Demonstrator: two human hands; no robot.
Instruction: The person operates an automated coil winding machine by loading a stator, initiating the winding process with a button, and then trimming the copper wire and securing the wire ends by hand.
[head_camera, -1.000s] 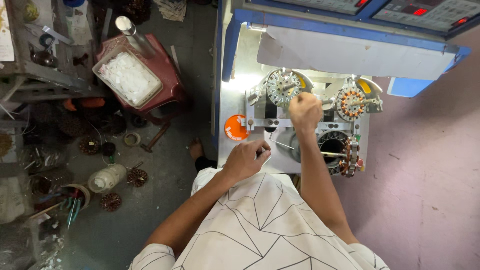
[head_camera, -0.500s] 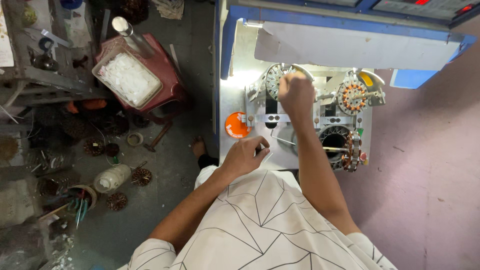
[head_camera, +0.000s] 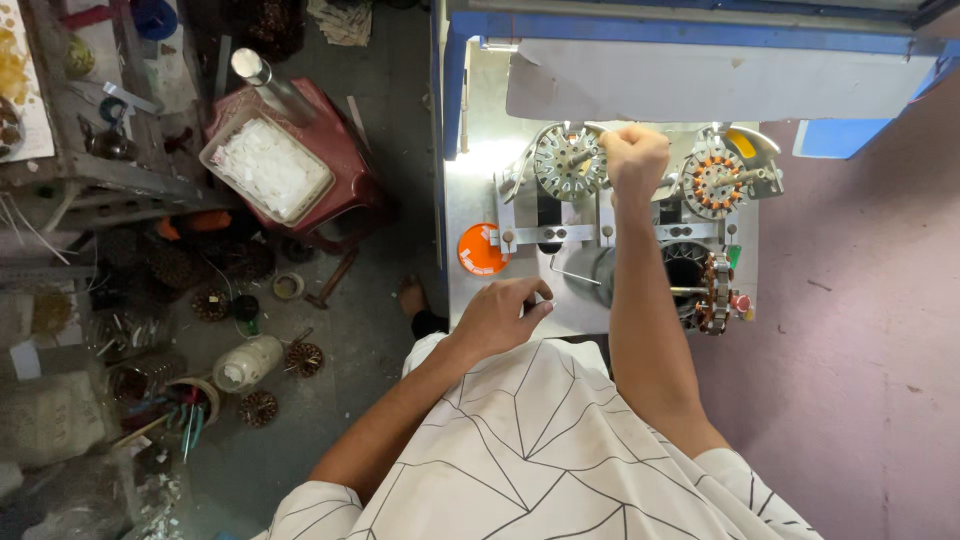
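I look down on a metal winding machine table (head_camera: 480, 180) with two round stators on it. My right hand (head_camera: 634, 156) is stretched forward, fist closed, between the left grey stator (head_camera: 562, 160) and the right copper-wound stator (head_camera: 712, 182); what it grips is hidden. My left hand (head_camera: 500, 312) rests at the table's near edge with fingers curled, below a round orange button (head_camera: 481, 250). A third stator (head_camera: 716, 292) sits on a shaft at the lower right.
A blue-framed hood (head_camera: 700, 60) covers the machine's back. To the left on the floor stand a dark red stool (head_camera: 330, 160) carrying a tray of white pieces (head_camera: 268, 168), a white bottle (head_camera: 246, 362) and scattered wound cores. A cluttered shelf (head_camera: 70, 150) is at far left.
My right hand has reached farther forward, up between the two stators. My left hand has drawn back toward the table's near edge.
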